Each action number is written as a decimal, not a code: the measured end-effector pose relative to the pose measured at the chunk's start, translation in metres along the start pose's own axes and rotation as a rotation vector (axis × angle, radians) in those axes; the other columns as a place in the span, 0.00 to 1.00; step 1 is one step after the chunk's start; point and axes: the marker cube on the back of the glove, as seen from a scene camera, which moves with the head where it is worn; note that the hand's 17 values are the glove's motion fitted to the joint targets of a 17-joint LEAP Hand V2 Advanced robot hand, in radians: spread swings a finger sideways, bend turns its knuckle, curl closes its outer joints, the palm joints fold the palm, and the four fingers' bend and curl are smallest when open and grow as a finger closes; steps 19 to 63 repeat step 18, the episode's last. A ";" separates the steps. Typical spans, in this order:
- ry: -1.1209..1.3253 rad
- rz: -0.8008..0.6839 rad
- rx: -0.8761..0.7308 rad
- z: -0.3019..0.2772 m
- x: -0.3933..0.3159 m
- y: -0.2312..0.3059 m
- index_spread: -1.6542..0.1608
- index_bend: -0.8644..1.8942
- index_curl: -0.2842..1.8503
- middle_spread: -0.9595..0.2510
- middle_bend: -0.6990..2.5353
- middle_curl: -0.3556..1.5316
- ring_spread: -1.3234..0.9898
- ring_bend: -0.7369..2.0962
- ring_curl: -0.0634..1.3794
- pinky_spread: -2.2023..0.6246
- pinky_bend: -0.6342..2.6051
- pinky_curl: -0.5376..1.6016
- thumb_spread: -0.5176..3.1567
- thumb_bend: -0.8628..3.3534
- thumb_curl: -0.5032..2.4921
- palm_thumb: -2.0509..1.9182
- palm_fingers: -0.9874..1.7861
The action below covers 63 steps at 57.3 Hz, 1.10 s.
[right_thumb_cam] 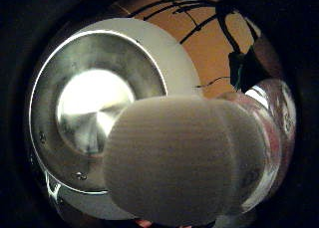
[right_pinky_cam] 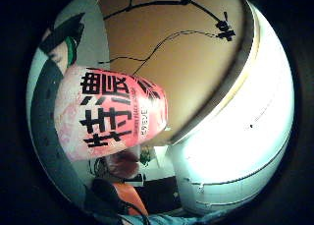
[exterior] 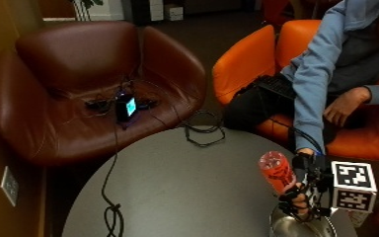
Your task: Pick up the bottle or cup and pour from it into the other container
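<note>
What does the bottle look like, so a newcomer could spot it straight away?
Start at the round grey table and go to its edge nearest the person in the orange chair. There the gloved right hand grips the bottle, just above the steel cup. It is the only pink-red thing there, its label bearing big black characters.

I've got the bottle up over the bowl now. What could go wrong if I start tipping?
1. The white cap looks closed on the bottle; tipping now would likely pour nothing until it is removed.
2. The metal bowl sits close to the round table's edge, so a nudge from the gloved right hand or the bottle might push it off.
3. The black cable lies on the table; any spill could run toward it.
</note>
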 end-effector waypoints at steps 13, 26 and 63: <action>0.006 -0.007 -0.022 0.006 -0.002 -0.002 0.76 0.37 0.35 0.66 0.28 0.45 0.45 0.34 0.34 0.73 0.25 0.40 0.22 0.20 0.42 0.77 0.74; 0.006 -0.006 -0.024 0.006 -0.003 -0.001 0.76 0.37 0.35 0.66 0.28 0.45 0.45 0.34 0.34 0.73 0.25 0.40 0.22 0.20 0.42 0.77 0.74; 0.006 -0.006 -0.024 0.006 -0.003 -0.001 0.76 0.37 0.35 0.66 0.28 0.45 0.45 0.34 0.34 0.73 0.25 0.40 0.22 0.20 0.42 0.77 0.74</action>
